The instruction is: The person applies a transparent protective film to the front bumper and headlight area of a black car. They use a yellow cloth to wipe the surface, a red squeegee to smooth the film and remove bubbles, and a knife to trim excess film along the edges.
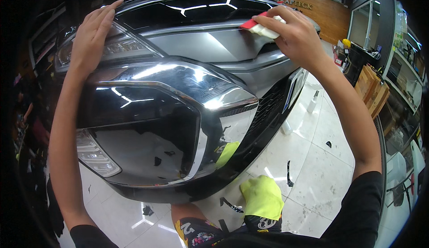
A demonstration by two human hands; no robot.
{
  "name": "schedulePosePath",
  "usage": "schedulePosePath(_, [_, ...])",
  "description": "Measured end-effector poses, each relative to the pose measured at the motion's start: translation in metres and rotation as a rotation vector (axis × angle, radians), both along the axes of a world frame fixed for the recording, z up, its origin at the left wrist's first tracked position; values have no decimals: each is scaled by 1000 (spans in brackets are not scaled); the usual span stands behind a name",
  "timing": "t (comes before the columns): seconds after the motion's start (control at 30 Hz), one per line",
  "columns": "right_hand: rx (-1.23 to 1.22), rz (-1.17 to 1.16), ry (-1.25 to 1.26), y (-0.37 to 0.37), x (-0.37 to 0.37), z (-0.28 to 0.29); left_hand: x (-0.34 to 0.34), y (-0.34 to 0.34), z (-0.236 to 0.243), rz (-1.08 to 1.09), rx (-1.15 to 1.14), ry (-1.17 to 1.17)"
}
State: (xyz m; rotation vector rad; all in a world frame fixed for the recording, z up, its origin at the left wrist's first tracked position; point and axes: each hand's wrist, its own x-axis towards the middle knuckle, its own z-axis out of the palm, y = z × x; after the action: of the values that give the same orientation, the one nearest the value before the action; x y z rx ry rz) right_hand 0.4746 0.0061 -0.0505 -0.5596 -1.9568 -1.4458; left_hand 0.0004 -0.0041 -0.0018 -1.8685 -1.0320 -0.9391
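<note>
The front of a dark car [147, 109] fills the middle of the view. My left hand [93, 33] lies with its fingers stretched out at the upper left, over the headlight [123, 46] and up to the hood edge. At the upper right, my right hand [297, 35] grips a red squeegee [251, 22] together with a crumpled white cloth [268, 29]. The squeegee's tip is by the upper edge of the satin grey front trim [196, 46]; I cannot tell whether it touches. Palm and thumb hide part of the cloth.
A yellow-green cloth [263, 196] is draped over my knee. Black scraps [289, 174] lie on the white tiled floor [313, 158]. A spray bottle [313, 101] stands right of the black grille [270, 105]. Farther right are wooden boxes [371, 89] and a white chair [397, 172].
</note>
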Motion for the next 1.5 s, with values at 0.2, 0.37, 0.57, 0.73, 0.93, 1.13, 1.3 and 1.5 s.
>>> schedulePosePath(0.2, [57,-4,-33,18,-17,5,3,2,-4,-65,26,-36])
schedulePosePath(0.37, [154,-36,-88,24,-19,9,-4,5,0,-85,46,-7])
schedulePosePath(0.57, [165,-109,-125,20,-22,9,0,6,-2,-83,53,0])
schedulePosePath(0.73, [198,-183,-205,22,-21,23,-2,7,-1,-102,34,-18])
schedulePosePath(0.93, [131,-294,-168,16,-31,19,2,5,-1,-92,41,-14])
schedulePosePath(1.13, [56,-460,-159,9,-53,22,1,2,0,-63,31,-29])
schedulePosePath(1.3, [101,-641,-245,0,-36,34,0,3,-4,-57,49,-20])
schedulePosePath(1.5, [-176,-236,387,-44,3,18,0,0,-3,-27,-67,-38])
